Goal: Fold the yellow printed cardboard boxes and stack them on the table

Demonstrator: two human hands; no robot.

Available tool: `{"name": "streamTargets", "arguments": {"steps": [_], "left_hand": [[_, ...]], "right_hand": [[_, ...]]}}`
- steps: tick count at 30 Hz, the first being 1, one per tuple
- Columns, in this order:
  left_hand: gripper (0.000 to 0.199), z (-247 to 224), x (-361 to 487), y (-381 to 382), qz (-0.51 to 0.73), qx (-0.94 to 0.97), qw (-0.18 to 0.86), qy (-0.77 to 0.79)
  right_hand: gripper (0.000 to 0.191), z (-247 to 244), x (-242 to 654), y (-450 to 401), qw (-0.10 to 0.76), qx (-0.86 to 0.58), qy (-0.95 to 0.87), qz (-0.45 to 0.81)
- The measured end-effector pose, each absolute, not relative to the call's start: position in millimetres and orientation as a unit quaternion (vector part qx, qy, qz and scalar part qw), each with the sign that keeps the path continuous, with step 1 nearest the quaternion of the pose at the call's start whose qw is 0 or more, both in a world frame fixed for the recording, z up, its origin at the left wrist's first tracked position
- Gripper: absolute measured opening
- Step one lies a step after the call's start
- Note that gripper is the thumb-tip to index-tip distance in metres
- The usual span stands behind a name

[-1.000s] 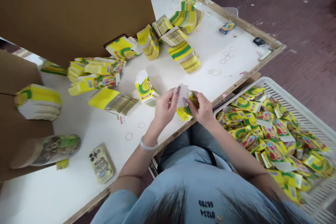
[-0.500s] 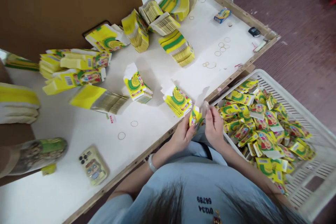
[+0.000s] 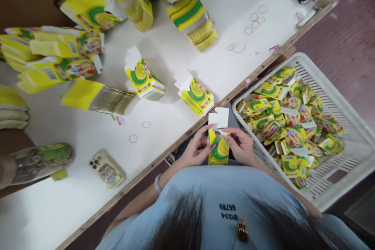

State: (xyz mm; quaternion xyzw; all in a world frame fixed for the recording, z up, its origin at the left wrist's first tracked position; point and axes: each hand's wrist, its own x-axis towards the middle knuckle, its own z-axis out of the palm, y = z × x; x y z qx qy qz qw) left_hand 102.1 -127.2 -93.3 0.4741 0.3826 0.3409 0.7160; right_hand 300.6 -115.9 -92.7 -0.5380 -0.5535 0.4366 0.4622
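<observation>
Between my hands, in front of my body, is a small yellow and green carton (image 3: 218, 150) with its white end flap standing up at the far end. My left hand (image 3: 197, 147) grips its left side, thumb across the printed face. On the other side my right hand (image 3: 240, 145) has its fingers at the carton's upper edge, by the base of the flap. Just beyond, at the table edge, lies a short stack of flat cartons (image 3: 197, 95). Another small stack (image 3: 144, 78) stands to its left.
A white plastic basket (image 3: 348, 181) full of cartons stands at the right. Bundles of flat cartons (image 3: 195, 21) cover the far side of the white table (image 3: 164, 152). Rubber bands (image 3: 254, 19), a phone (image 3: 108, 168) and a jar (image 3: 41, 163) lie on the table.
The carton is now turned with its broad printed face up and its white flap raised. Both hands have come nearer my body, and the camera view has shifted closer.
</observation>
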Motion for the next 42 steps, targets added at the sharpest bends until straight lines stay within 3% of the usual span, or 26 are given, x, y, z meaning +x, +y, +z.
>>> {"name": "streamTargets", "arguments": {"steps": [4, 7, 11, 15, 21, 42], "left_hand": [[0.033, -90, 102, -119, 0.366, 0.513, 0.68, 0.374], [0.045, -89, 107, -116, 0.392, 0.529, 0.641, 0.395], [0.055, -85, 106, -117, 0.356, 0.527, 0.65, 0.416], [0.05, -81, 105, -114, 0.36, 0.535, 0.613, 0.457], [0.042, -76, 106, -107, 0.344, 0.55, 0.599, 0.47], [0.052, -79, 103, -108, 0.291, 0.621, 0.556, 0.469]], "right_hand": [[0.023, -87, 302, -112, 0.453, -0.51, -0.546, 0.486], [0.024, -90, 305, -110, 0.468, -0.52, -0.555, 0.45], [0.031, -93, 324, -108, 0.415, -0.428, -0.658, 0.46], [0.044, -85, 328, -110, 0.367, -0.428, -0.615, 0.552], [0.043, -65, 312, -107, 0.282, -0.467, -0.459, 0.701], [0.057, -54, 330, -97, 0.224, -0.436, -0.438, 0.753]]}}
